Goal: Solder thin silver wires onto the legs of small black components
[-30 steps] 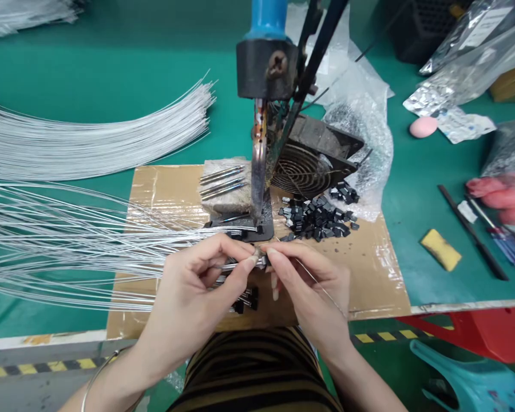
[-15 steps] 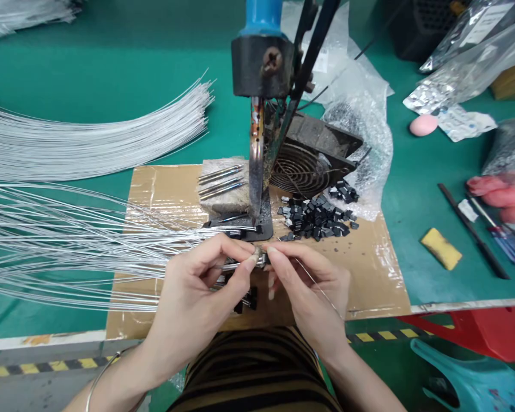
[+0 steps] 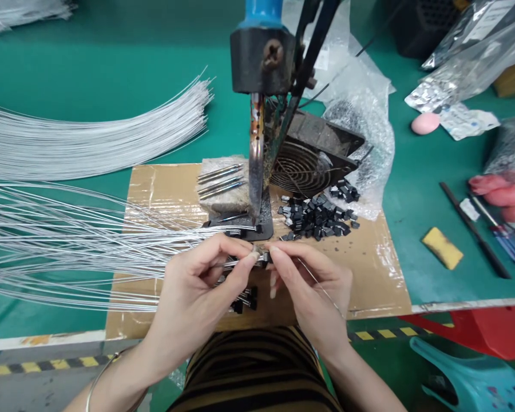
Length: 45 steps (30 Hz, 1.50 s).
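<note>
Your left hand [image 3: 206,286] appears to pinch gray wires [image 3: 230,264] behind a small black connector [image 3: 265,257]; your right hand [image 3: 313,286] grips its right end, a thin strand [image 3: 320,285] crossing that hand. A slack pinch could let the wires slip; reaching forward could burn fingertips, if the iron [image 3: 256,166] is hot. Connector: dark, blocky, partly hidden, metal glinting, held over cardboard [image 3: 369,274] near the worktop's [image 3: 412,229] front edge.

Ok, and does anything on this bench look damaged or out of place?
A few things, mildly. The yellow sponge at the right has dark, scorched-looking stains. The soldering iron is discoloured along its metal. The wires by the left hand cross in a loose tangle, unlike the neat bundle farther back.
</note>
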Motion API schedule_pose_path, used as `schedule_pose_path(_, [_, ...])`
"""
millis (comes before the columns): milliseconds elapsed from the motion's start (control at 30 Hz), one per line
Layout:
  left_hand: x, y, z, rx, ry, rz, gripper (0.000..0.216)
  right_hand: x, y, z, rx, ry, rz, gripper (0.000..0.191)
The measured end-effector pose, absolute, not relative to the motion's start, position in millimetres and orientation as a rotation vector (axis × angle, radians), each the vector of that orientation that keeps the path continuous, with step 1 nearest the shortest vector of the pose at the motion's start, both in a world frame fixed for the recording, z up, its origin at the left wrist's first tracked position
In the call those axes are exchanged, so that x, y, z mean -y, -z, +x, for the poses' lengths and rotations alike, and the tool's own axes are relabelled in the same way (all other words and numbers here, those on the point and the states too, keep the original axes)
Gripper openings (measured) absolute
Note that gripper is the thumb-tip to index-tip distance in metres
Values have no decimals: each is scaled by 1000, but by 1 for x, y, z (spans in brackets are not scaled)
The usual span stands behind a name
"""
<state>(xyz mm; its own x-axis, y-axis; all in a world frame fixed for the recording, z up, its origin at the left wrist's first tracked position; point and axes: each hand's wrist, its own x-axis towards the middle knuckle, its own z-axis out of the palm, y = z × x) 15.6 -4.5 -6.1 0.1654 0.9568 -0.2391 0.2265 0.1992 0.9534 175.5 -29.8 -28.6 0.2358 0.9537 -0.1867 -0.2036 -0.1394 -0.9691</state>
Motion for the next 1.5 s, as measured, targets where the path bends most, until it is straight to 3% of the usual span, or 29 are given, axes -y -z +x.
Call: schedule_pose_path(1500, [1,0,20,-1296,-800,1269,14,31,33,177,908,-1197,-1289,16])
